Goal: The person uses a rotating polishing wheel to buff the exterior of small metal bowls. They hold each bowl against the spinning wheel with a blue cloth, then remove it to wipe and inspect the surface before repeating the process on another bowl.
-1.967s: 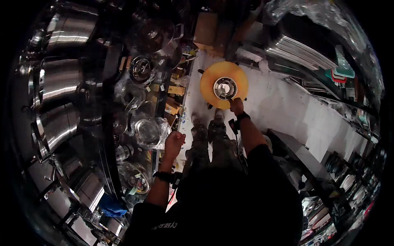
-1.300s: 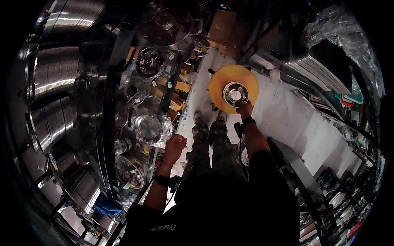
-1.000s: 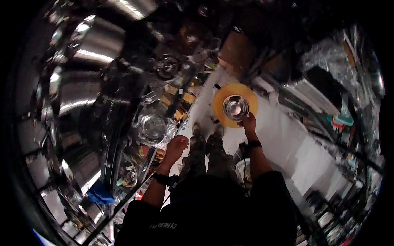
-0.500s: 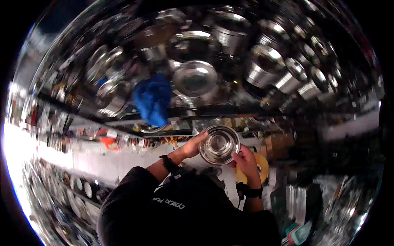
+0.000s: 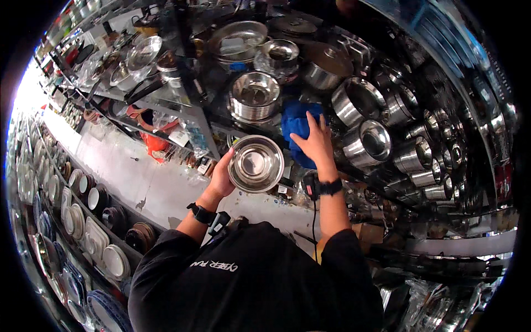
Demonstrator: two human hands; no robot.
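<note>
A shiny round steel bowl (image 5: 256,164), its inside facing up, is gripped at its left rim by my left hand (image 5: 222,177). To the right, my right hand (image 5: 317,145) is over a crumpled blue cloth (image 5: 293,120) at the shelf's front edge. Its fingers are spread, and whether they touch the cloth I cannot tell. Just beyond the held bowl, a stack of steel bowls (image 5: 254,98) stands on the shelf, left of the cloth.
Steel pots (image 5: 367,141) crowd the shelf on the right, with a lidded pot (image 5: 327,65) farther back. A large oval steel tray (image 5: 239,39) lies at the back. Plates (image 5: 115,261) line a rack at lower left, beside the pale aisle floor (image 5: 124,171).
My right hand has let go of the bowl and moved out to the blue cloth. The bowl has come left in my left hand. The whole view has swung round.
</note>
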